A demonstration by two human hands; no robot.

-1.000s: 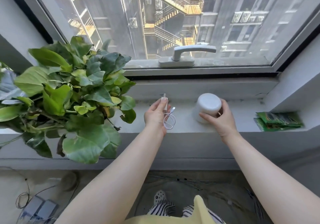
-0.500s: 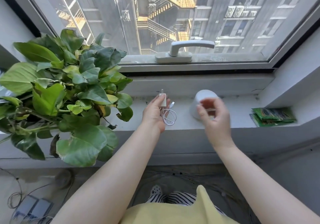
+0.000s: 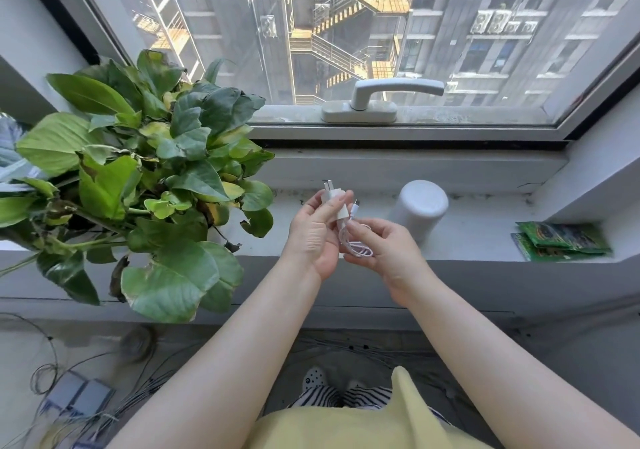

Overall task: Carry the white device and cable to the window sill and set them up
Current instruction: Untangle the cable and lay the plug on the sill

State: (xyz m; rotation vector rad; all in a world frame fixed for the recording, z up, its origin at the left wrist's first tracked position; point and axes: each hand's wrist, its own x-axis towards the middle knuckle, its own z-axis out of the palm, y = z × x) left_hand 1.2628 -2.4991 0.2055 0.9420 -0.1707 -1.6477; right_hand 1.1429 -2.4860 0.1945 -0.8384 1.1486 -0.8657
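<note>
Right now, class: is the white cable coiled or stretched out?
Coiled: the cable hangs in small loops between the left hand and right hand.

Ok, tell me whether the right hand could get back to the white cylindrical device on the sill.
Probably yes. The white cylindrical device stands alone just beyond the right hand, with nothing between them, but that hand is pinching the coiled white cable and must release it first.

Cable (image 3: 356, 249) coil partly behind fingers (image 3: 363, 230), perhaps tied.
</note>
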